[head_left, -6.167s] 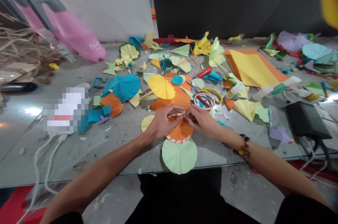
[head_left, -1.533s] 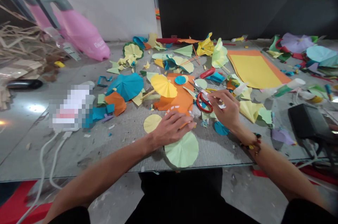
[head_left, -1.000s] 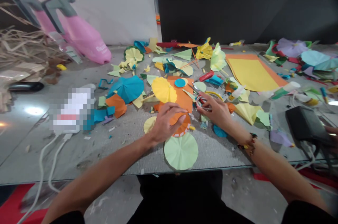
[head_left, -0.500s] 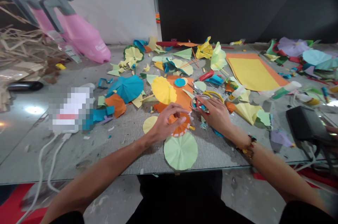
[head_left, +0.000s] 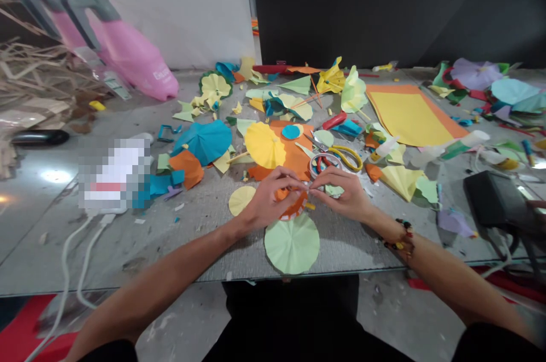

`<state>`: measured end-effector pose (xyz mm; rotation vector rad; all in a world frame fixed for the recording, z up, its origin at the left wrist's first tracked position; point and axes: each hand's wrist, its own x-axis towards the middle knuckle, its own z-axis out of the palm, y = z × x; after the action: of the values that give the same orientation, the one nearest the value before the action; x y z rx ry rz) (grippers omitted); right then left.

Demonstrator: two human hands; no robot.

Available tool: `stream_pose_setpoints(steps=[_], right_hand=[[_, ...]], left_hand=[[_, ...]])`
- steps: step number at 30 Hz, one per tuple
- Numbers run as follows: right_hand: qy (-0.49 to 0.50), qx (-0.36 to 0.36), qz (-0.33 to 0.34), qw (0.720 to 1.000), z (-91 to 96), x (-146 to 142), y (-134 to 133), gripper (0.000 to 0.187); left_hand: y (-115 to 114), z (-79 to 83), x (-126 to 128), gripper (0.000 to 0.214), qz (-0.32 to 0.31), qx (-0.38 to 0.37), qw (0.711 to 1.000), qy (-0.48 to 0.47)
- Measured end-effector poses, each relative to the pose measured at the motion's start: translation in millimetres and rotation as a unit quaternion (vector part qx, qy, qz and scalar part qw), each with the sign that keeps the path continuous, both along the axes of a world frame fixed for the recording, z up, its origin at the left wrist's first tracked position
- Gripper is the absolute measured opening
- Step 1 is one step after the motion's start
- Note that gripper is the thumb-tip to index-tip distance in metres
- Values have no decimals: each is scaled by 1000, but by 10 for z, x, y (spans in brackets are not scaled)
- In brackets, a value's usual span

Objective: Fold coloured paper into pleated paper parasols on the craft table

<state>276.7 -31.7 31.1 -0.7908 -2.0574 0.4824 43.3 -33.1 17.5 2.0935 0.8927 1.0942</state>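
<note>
My left hand and my right hand meet fingertip to fingertip over a pleated orange paper circle with white bits along its rim. Both hands pinch at its upper edge, fingers closed. A pale green pleated circle lies just below it at the table's front edge. A roll of clear tape and scissors with yellow handles lie just beyond my right hand. A small yellow paper circle rests left of my left hand.
Folded paper umbrellas and scraps in blue, yellow and orange litter the grey table. A yellow sheet on an orange sheet lies back right. A black box with cables sits at right, a pink bag back left, white cables front left.
My right hand came back from the tape roll and scissors to the orange circle. My left hand went from lying flat on the circle to pinching its edge.
</note>
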Motion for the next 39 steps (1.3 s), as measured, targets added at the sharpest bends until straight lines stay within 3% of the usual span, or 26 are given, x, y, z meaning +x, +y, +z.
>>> stream_pose_setpoints(steps=[5, 10, 12, 17, 21, 25, 29, 33, 36, 39], right_hand=[[11, -8, -32, 999, 2, 8, -1, 8], [120, -32, -85, 989, -83, 79, 36, 13], [141, -44, -95, 984, -104, 95, 42, 12], [8, -23, -84, 996, -139, 29, 2, 27], [-60, -82, -53, 993, -227, -51, 0, 49], [-57, -103, -78, 990, -278, -66, 32, 47], [-24, -136, -81, 987, -256, -51, 39, 43], [26, -133, -77, 988, -196, -34, 39, 32], [38, -87, -107, 990, -132, -43, 41, 25], [53, -55, -114, 991, -80, -85, 19, 17]], left_hand=[[-41, -25, 5, 30, 20, 82, 996, 39], [-25, -80, -9, 63, 52, 98, 988, 107], [3, -100, -22, 62, 70, 129, 977, 157], [45, -150, -34, 65, 75, 166, 949, 257], [64, -192, -42, 67, 89, 177, 946, 255], [54, -182, -49, 58, 63, 120, 977, 164], [2, -141, -25, 50, 50, 8, 998, 41], [7, -124, -6, 46, 62, -108, 992, -26], [47, -120, -8, 30, 84, -162, 983, -24], [67, -108, -1, 29, 97, -197, 975, -38]])
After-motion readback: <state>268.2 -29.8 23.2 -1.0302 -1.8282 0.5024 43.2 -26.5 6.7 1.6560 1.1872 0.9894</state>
